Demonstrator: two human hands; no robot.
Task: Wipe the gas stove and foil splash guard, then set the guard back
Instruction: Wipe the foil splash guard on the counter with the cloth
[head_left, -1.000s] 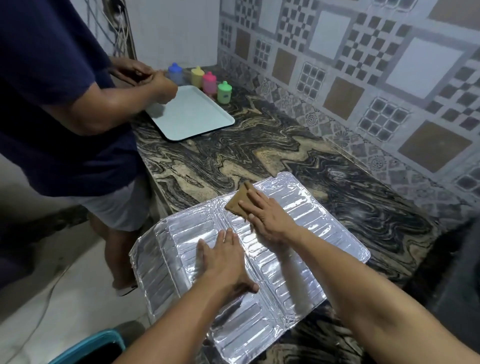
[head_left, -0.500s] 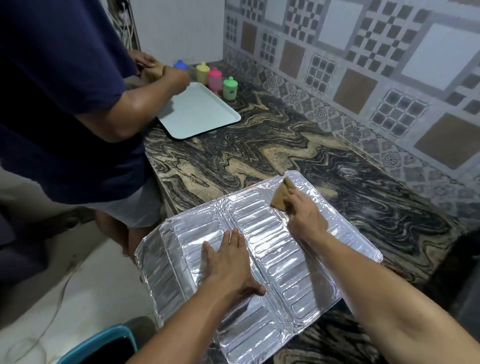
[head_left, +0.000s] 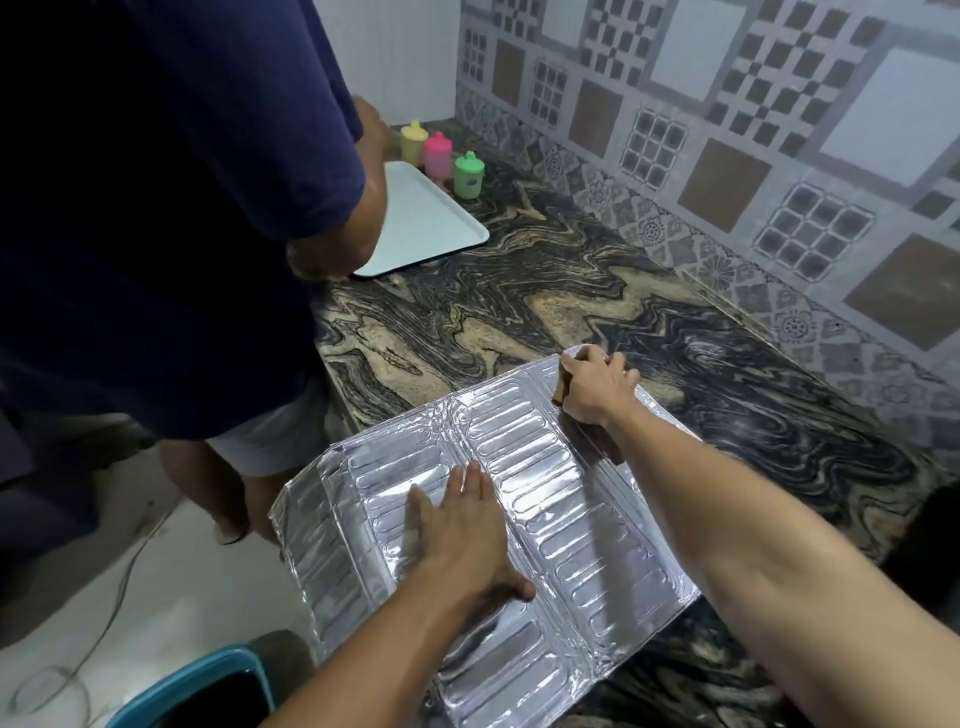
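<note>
The silver foil splash guard (head_left: 550, 525) lies flat on the marbled countertop (head_left: 519, 306), its left part hanging over the counter's front edge. My left hand (head_left: 462, 535) presses flat on the guard's middle, fingers straight. My right hand (head_left: 597, 389) is at the guard's far corner and grips a brown sponge (head_left: 560, 388), most of which is hidden under the fingers. The gas stove is not in view.
Another person in a dark blue shirt (head_left: 156, 208) stands at the counter's left. A pale tray (head_left: 421, 218) and three coloured bottles (head_left: 441, 161) sit at the far end. A teal bin (head_left: 197, 686) stands on the floor below. The tiled wall (head_left: 727, 130) runs along the right.
My right hand has slid the sponge away from me, from the guard's middle to its far corner. The left hand has stayed pressing on the foil. The other person has leaned closer.
</note>
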